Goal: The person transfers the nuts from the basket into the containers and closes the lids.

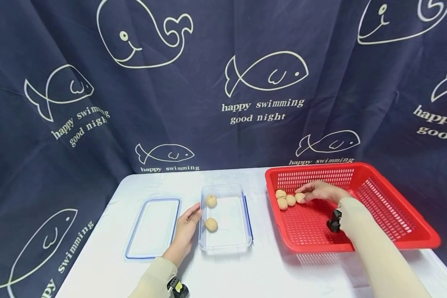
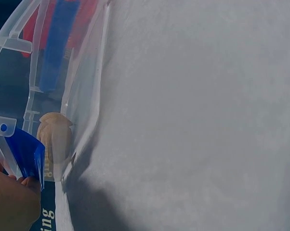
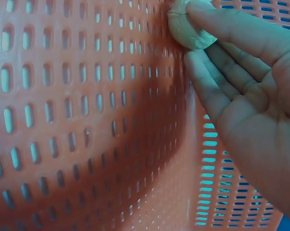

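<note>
My right hand (image 1: 322, 191) reaches into the red basket (image 1: 395, 198) and pinches a walnut (image 3: 186, 24) between thumb and fingers, low over the basket floor. Other walnuts (image 1: 282, 203) lie beside it in the basket's left part. With my left hand (image 1: 186, 229) I hold the left side of a clear plastic container (image 1: 227, 248), fingertips at its blue latch (image 2: 27, 151). Two walnuts rest inside this container along its left wall, one walnut (image 1: 211, 201) farther back and another walnut (image 1: 211, 224) nearer. The fingers behind the latch are partly hidden.
A clear lid (image 1: 152, 227) with a blue seal lies on the white table (image 1: 238, 277), left of the container. The basket's right front corner reaches the table's right edge. A dark blue curtain (image 1: 208, 136) with white fish drawings hangs behind the table.
</note>
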Demonstrator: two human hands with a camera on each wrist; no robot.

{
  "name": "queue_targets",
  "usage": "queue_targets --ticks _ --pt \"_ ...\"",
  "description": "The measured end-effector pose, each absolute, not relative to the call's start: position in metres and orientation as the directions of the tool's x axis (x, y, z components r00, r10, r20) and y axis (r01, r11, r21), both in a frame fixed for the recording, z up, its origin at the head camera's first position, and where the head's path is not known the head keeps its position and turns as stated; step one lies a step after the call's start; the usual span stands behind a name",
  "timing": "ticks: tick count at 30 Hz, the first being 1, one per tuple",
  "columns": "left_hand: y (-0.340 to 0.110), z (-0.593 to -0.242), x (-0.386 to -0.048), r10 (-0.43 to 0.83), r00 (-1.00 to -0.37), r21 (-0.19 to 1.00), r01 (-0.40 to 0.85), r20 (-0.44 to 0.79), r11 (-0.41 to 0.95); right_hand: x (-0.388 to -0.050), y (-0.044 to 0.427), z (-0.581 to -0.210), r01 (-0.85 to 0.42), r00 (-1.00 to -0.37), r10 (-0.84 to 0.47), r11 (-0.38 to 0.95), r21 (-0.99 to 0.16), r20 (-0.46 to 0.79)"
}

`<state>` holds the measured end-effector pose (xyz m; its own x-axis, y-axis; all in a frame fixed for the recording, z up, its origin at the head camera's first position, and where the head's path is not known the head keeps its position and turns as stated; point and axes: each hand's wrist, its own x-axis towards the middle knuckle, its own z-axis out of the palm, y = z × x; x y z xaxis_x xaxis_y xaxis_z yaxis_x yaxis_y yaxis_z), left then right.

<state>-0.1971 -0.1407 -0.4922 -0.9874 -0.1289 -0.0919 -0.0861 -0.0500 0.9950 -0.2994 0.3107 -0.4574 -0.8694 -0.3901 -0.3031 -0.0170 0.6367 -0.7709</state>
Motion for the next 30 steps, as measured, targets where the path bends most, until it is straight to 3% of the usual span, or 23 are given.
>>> queue_targets --ticks 30 --pt "-0.141 -0.494 -0.197 -0.137 -0.987 0.996 -0.083 -0.087 -0.037 -0.298 0.303 -0.414 -0.060 -0.932 -0.324 0.579 -0.813 -0.162"
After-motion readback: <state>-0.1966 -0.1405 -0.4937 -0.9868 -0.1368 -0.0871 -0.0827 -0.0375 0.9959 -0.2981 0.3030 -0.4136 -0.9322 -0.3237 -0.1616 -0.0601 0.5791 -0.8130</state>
